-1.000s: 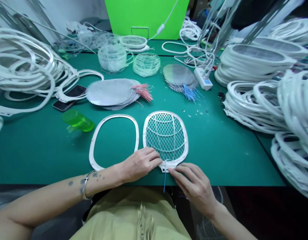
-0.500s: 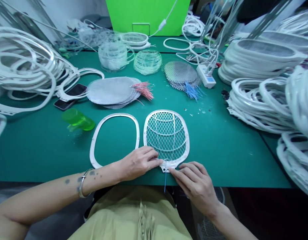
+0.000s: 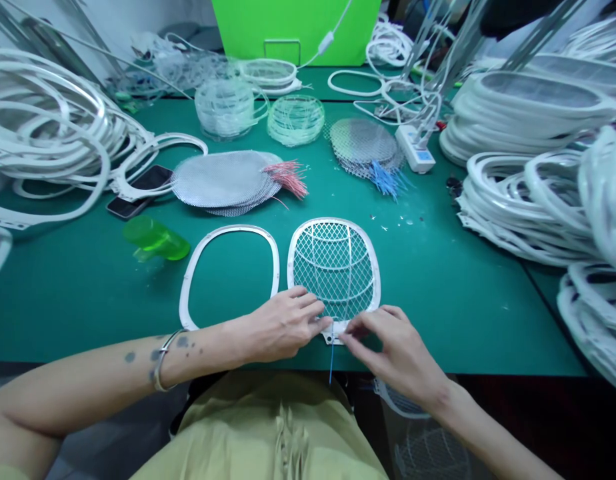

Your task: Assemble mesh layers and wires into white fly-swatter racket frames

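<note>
Our left hand (image 3: 291, 325) lies over the lower left of the mesh frame (image 3: 333, 269), hiding that corner; we cannot tell whether it grips or merely touches. Our right hand (image 3: 395, 350) has thumb and forefinger at the frame's tab (image 3: 337, 340); whether they pinch anything is too small to make out. Between both hands hangs a blue wire (image 3: 331, 367). Beyond the left hand lies a bare ring (image 3: 231, 229), its lower edge hidden by our left arm (image 3: 213, 347).

Cool soft light, dark lower right, stretched soft edges
</note>
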{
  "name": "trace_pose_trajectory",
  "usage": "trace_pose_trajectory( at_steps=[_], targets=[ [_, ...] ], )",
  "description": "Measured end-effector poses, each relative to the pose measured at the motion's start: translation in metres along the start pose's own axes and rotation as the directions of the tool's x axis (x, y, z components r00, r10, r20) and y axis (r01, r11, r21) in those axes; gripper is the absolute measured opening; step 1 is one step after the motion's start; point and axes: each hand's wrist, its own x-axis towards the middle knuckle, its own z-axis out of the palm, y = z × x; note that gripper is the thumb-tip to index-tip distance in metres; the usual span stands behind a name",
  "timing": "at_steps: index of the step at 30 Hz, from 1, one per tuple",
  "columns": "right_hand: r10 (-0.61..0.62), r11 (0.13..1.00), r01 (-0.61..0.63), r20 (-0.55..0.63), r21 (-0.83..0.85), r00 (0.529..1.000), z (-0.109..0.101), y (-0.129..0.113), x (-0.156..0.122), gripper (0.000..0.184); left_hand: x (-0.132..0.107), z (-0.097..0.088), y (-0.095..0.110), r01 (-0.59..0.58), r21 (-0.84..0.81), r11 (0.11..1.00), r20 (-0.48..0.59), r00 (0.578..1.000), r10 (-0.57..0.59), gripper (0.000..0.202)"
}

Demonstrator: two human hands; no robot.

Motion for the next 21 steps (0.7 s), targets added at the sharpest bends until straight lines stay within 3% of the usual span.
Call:
trace_pose_trajectory(
  at_steps=[3,8,12,15,18,21],
  targets=[
    [0.162,0.987,-0.162,0.022,0.012,0.987,0.001,0.002,0.014,0.019,0.005,-0.005,0.001,0.011,-0.017,1.0,0.046,0.999,-0.01,0.031],
    [0.355,0.934,-0.35,0.311,-0.073,0.882,-0.003,0.007,0.038,0.025,0.003,-0.011,-0.002,0.036,-0.128,0.991,0.059,0.998,-0.029,0.043],
    [0.375,0.927,-0.339,0.384,-0.16,0.844,-0.008,0.005,0.046,0.022,0.002,-0.009,-0.003,0.054,-0.2,0.978,0.17,0.985,-0.019,0.049],
    [0.395,0.917,-0.33,0.394,-0.225,0.83,-0.008,0.0,0.049,0.022,0.004,-0.004,0.001,0.048,-0.207,0.977,0.177,0.984,-0.011,0.049],
    [0.389,0.912,-0.294,0.377,-0.285,0.841,-0.007,-0.003,0.05,0.019,0.003,-0.001,0.002,0.04,-0.217,0.975,0.118,0.993,-0.014,0.05],
    [0.33,0.93,-0.242,0.342,-0.277,0.88,-0.004,-0.001,0.043,0.018,-0.002,-0.004,-0.012,0.033,-0.35,0.936,0.107,0.994,0.005,0.042]
  ],
)
